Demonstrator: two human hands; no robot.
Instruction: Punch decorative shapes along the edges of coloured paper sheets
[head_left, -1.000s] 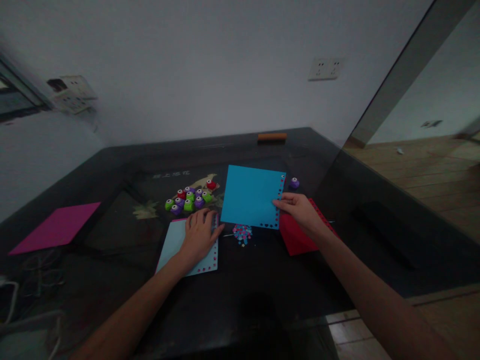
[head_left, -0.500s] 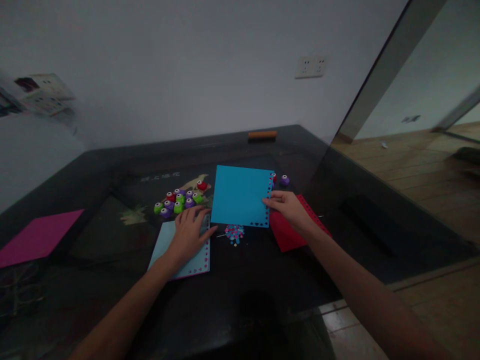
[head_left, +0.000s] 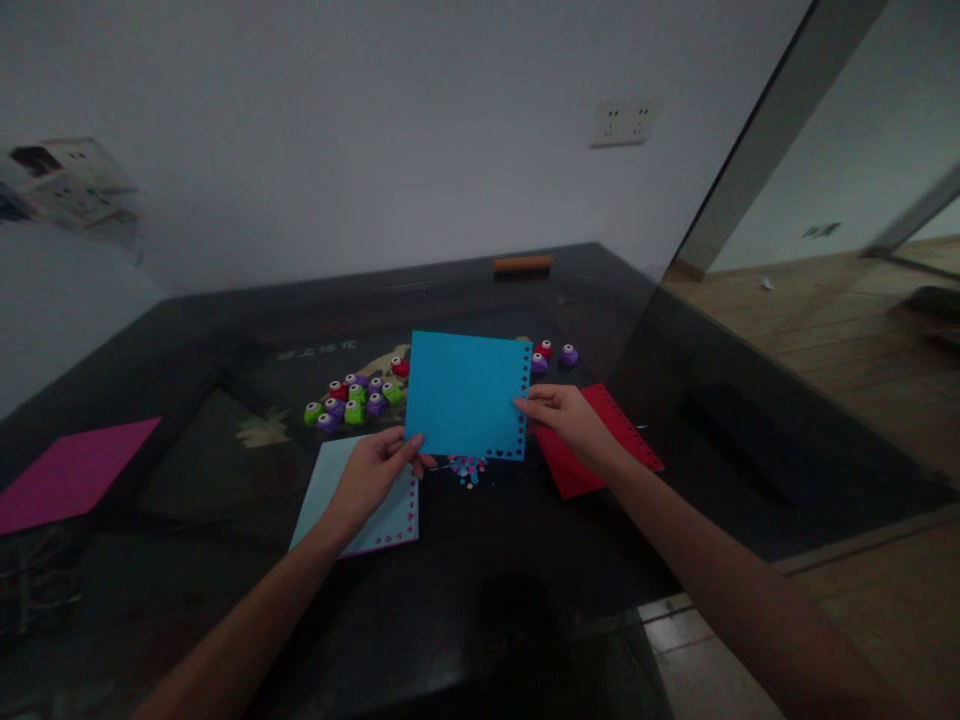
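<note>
In the head view, the left hand pinches the lower-left corner of a blue paper sheet; the right hand grips its hole-punched right edge. The sheet partly hides punched-out confetti, near red paper.

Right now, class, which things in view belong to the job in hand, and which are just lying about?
Likely in the job:
- blue paper, in left hand and right hand
- pale blue paper
- red paper
- punches, by their look
- paper bits

Seemingly just lying about:
- brown stick
- flat black thing
- pink paper, off left, perhaps spare
</note>
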